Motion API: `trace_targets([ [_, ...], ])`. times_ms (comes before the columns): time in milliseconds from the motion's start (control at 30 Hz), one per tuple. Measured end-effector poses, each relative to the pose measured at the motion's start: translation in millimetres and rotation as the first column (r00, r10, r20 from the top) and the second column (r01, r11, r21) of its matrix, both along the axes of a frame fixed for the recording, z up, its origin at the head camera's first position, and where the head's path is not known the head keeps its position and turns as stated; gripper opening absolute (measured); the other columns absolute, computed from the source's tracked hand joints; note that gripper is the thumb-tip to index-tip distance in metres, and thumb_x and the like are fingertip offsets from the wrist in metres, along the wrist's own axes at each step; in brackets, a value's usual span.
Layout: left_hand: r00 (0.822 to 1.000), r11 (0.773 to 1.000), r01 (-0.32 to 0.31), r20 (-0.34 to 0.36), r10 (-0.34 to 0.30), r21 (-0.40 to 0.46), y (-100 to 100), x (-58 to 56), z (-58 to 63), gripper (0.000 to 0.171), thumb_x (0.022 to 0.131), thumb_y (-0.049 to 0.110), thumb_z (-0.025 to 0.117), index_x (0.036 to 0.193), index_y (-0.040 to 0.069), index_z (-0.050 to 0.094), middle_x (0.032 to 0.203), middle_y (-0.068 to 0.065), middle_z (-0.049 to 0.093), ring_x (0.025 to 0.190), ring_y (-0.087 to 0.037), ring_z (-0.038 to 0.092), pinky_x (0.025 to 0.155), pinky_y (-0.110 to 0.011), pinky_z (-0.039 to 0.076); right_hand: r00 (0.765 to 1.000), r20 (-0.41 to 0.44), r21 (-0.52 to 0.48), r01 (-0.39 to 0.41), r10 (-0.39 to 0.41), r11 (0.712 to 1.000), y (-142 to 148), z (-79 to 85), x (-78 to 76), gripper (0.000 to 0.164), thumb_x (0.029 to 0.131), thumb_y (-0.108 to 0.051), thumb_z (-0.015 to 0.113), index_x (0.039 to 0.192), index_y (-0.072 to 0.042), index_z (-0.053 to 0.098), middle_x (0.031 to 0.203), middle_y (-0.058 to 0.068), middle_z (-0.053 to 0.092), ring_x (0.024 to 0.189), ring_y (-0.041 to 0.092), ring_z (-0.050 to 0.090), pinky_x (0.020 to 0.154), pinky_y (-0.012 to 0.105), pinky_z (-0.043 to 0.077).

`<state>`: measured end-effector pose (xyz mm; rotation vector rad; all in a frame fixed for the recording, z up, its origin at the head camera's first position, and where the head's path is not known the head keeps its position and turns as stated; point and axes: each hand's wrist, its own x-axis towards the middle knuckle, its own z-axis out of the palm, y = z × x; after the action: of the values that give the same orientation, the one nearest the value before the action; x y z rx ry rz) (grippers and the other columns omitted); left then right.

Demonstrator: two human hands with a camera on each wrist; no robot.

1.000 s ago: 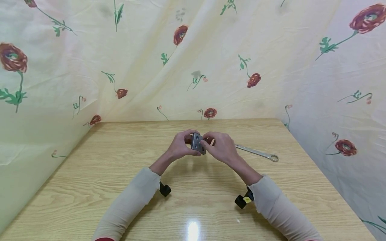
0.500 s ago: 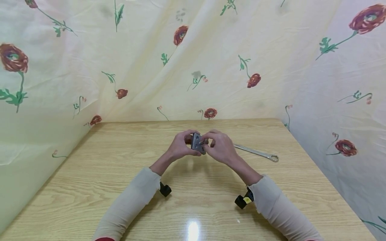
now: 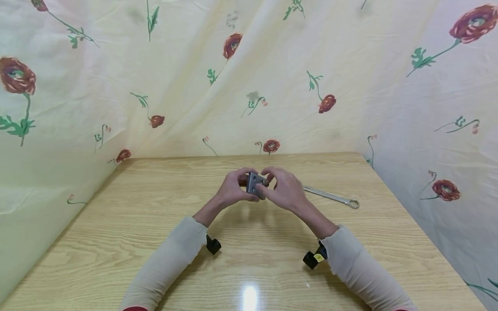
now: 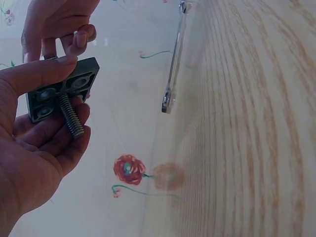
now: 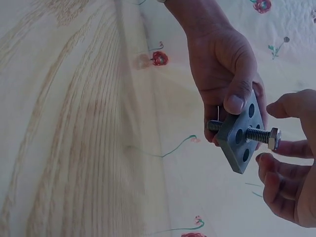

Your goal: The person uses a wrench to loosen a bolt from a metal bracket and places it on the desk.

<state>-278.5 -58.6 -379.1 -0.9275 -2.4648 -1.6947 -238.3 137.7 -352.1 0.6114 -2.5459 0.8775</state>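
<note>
A square dark-grey plate [image 5: 231,143] with several round holes is held up over the table by my left hand [image 3: 232,188], thumb on one side and fingers on the other. A hex bolt [image 5: 259,135] passes through the plate's middle. Its threaded end [image 4: 71,116] sticks out on the left palm's side, and its hex head [image 5: 275,139] faces my right hand [image 3: 285,188]. The right thumb and fingers are spread around the bolt head, with a gap between the thumb and the head in the right wrist view.
A combination wrench [image 3: 330,197] lies on the wooden table [image 3: 155,242] just beyond and to the right of the right hand. Flower-printed cloth [image 3: 186,86] hangs behind the table and along both sides.
Half a second ago the right thumb and fingers were together at the bolt head; now they are spread apart around it. The left hand and plate have stayed in place.
</note>
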Motion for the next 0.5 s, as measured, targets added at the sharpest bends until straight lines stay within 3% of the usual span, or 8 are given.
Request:
trace_targets([
  [200,1.000,1.000,-0.010,0.006,0.010,-0.010,-0.4,0.5,0.0,0.068,0.069,0.003,0.088,0.131,0.006,0.059,0.115,-0.021,0.071,0.097,-0.024,0.070,0.096,-0.051,0.055,0.999,0.016,0.014,0.037,-0.037,0.999,-0.7,-0.4,-0.1,0.022,0.092,-0.031,0.070,0.098,-0.010,0.073,0.077,0.004,0.073,0.061,0.011,0.058,0.051,0.025,0.042],
  [500,1.000,1.000,-0.015,0.004,0.015,-0.014,-0.6,0.5,1.0,0.068,0.069,0.005,0.088,0.131,0.006,0.059,0.114,-0.020,0.072,0.096,-0.022,0.069,0.094,-0.049,0.055,0.998,-0.056,0.004,-0.012,0.012,1.000,-0.9,-0.5,1.4,0.013,0.088,-0.018,0.072,0.099,-0.011,0.075,0.088,0.007,0.073,0.060,0.011,0.057,0.055,0.025,0.045],
])
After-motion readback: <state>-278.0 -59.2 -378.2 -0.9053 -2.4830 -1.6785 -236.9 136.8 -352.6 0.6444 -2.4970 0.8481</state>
